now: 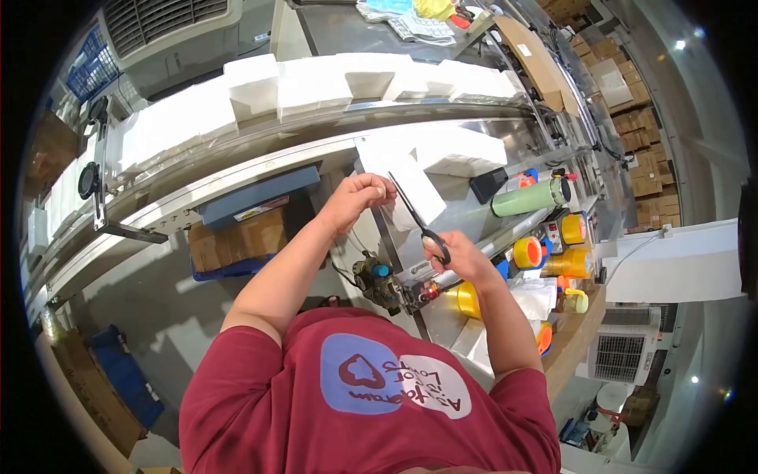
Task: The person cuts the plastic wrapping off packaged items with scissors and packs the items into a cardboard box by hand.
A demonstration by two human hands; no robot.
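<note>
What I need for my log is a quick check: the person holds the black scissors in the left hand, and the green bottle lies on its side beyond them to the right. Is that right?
Not quite: the head view shows the black scissors in the person's right hand, not the left. The green bottle does lie on its side beyond them to the right.

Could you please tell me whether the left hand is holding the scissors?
No, the right hand is gripping the scissors.
</note>
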